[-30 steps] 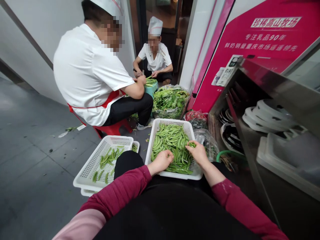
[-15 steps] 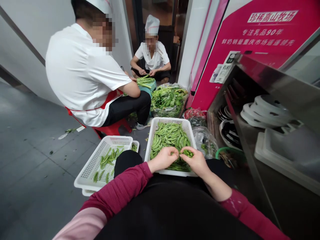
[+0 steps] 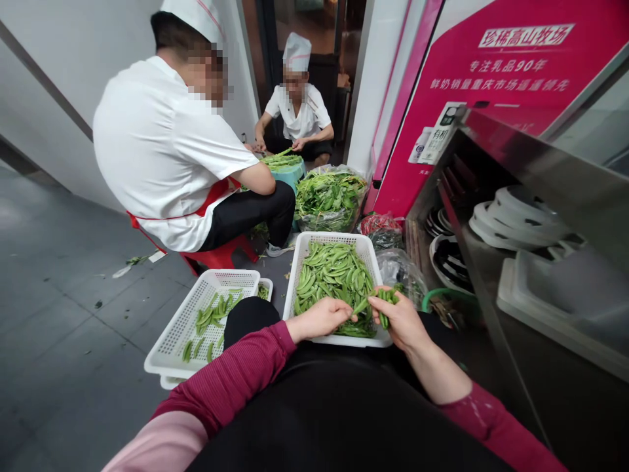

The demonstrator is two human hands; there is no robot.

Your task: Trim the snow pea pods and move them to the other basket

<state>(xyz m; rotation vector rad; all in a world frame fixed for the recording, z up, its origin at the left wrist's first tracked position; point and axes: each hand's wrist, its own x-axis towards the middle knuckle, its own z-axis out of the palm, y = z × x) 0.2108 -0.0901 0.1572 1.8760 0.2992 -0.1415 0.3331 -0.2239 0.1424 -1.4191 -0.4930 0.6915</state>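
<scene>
In the head view, a white perforated basket (image 3: 291, 278) full of green pea pods (image 3: 334, 269) rests in front of my lap. Over its near edge, my left hand (image 3: 322, 319) is closed in a pinch at the lower end of a single pea pod (image 3: 362, 306). The other end of that pod sits between the thumb and finger of my right hand (image 3: 403, 321). Several more pods (image 3: 386, 305) are bunched in the curled right fingers. The left fingertips partly hide the pod's tip.
A second white basket (image 3: 167, 337) with some pods stands at my left. Beyond are a bag of leafy greens (image 3: 329, 193) and two co-workers, one seated on a red stool (image 3: 236, 252). At right stand a metal shelf (image 3: 484, 288) and a green-rimmed container (image 3: 437, 293).
My hands have drawn apart, the right one moving slightly to the right. A pea pod now shows stretched between them. The far co-worker's hands have also spread.
</scene>
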